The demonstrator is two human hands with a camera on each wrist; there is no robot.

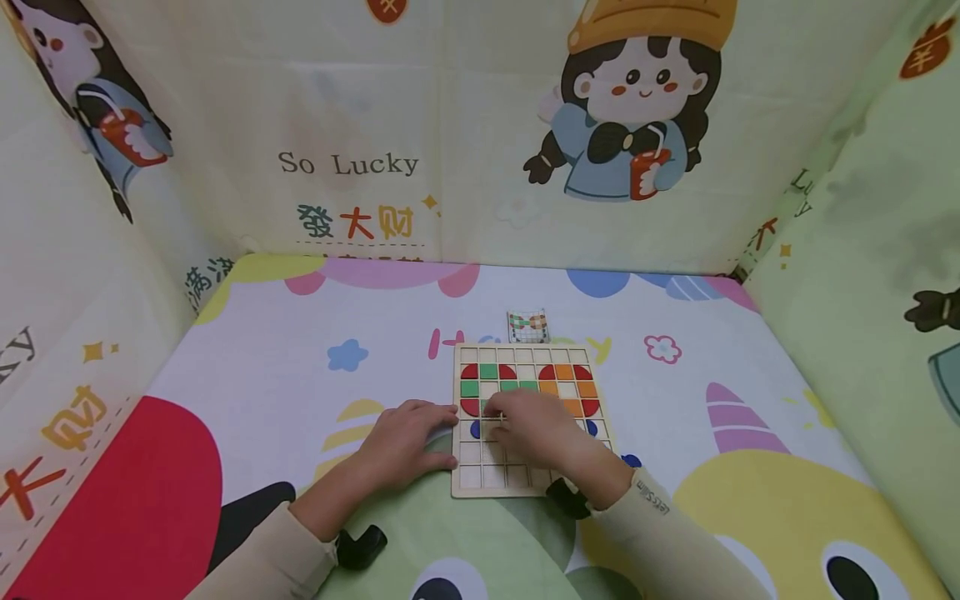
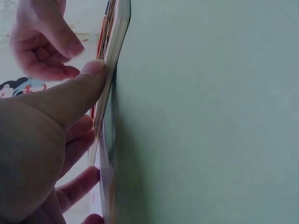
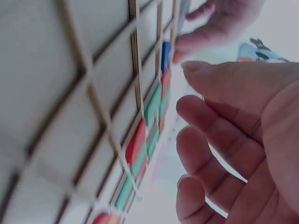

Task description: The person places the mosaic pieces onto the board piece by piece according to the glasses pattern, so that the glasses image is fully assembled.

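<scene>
A wooden grid board [image 1: 470, 477] lies on the table, its upper cells holding red, green and orange tiles. A blue piece [image 1: 476, 430] sits in a left-hand cell, and another blue tile [image 1: 592, 427] shows beyond the right forearm. My left hand [image 1: 407, 442] touches the board's left edge with thumb and fingertips, fingers fairly straight. Over the middle of the grid hovers my right hand [image 1: 532, 425], covering several cells. In the right wrist view, the fingers [image 3: 217, 123] are loosely bent, with no piece visible between thumb and forefinger.
Just behind the board lies a small pattern card [image 1: 528, 326] with coloured shapes. Blue pieces [image 1: 632, 460] lie on the table by the right wrist. Printed cloth [image 1: 480, 125] hangs around the back and sides of the patterned tabletop [image 1: 285, 375].
</scene>
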